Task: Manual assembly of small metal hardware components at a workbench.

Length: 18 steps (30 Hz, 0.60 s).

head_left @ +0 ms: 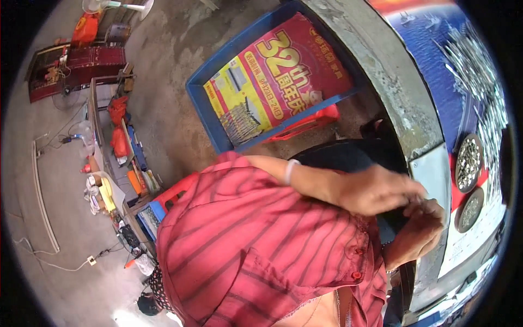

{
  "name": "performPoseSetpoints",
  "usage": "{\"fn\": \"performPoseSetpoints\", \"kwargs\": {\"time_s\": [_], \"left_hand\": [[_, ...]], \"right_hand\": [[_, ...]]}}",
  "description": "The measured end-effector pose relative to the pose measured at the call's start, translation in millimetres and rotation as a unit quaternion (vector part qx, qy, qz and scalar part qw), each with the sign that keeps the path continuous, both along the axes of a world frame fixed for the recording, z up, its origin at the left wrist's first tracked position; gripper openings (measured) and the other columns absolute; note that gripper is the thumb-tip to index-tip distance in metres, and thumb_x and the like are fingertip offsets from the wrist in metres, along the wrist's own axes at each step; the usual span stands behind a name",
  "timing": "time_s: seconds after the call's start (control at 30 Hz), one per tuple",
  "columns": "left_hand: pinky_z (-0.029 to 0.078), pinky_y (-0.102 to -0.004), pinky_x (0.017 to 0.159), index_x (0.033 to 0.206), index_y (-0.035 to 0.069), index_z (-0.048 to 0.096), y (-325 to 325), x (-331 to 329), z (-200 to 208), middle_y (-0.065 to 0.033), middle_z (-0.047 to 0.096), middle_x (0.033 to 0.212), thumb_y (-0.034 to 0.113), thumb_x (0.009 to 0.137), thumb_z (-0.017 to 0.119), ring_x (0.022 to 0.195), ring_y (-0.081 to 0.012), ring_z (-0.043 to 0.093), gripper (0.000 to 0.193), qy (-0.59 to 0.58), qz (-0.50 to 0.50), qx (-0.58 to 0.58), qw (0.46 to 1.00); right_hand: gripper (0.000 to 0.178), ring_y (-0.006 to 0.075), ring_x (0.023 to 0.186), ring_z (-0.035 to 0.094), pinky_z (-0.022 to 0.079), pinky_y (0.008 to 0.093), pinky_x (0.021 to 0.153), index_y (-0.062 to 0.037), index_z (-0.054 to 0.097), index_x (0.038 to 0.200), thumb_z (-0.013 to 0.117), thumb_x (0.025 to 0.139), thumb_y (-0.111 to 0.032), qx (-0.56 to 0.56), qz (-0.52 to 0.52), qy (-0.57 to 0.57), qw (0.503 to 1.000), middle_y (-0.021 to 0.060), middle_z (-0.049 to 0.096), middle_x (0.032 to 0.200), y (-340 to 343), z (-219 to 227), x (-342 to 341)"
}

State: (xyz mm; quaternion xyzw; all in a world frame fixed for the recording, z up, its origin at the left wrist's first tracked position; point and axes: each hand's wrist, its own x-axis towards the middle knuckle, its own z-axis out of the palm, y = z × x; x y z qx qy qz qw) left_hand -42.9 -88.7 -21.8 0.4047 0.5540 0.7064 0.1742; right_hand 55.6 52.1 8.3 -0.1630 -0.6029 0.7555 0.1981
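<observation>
My left hand (373, 191), with a pale band round its wrist, reaches in toward my right hand (418, 238) near the bench edge. The fingers of both are drawn together in a pinch, fingertips meeting, and the left fingers are slightly smeared by motion. Whatever lies between them is hidden or too small to name. Just past my hands, a round dish of small shiny pieces (469, 163) stands on the bench beside a second round dish of finer grey pieces (469, 210). Farther along lies a loose pile of slender silvery rods (482, 82).
A blue crate (204, 111) lined with a red and yellow printed sheet holds a bundle of thin rods (239, 124). Something red of plastic (308, 124) is below it. The bench's concrete edge (406, 109) runs alongside. A cluttered shelf (128, 163) and floor cables lie left.
</observation>
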Motion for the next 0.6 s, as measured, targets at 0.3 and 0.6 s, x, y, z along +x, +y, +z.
{"fn": "performPoseSetpoints", "kwargs": {"time_s": [0.3,0.6], "left_hand": [[0.053,-0.032,0.066,0.111,0.0,0.058,-269.2,-89.0,-64.9,-0.0126,0.068,0.088,0.012,0.095,0.049,0.076,-0.0194,0.067,0.022,0.004,0.353,-0.474,0.806],[0.049,-0.0303,0.076,0.095,0.0,0.065,-360.1,-83.2,-120.2,-0.0126,0.065,0.092,0.008,0.087,0.057,0.085,-0.0233,0.065,0.014,0.017,0.304,-0.547,0.78]], "right_hand": [[0.026,0.0221,0.081,0.053,0.042,0.0301,0.076,0.0052,0.054,0.096,0.049,0.096,-0.021,0.285,0.103,-0.066,0.951,0.0118,0.055,0.088,-32.1,15.5,-41.6],[0.016,0.0295,0.078,0.053,0.044,0.0321,0.075,0.0036,0.054,0.091,0.057,0.089,-0.012,0.323,0.19,-0.113,0.92,0.0158,0.054,0.089,-37.8,19.5,-42.1]]}}
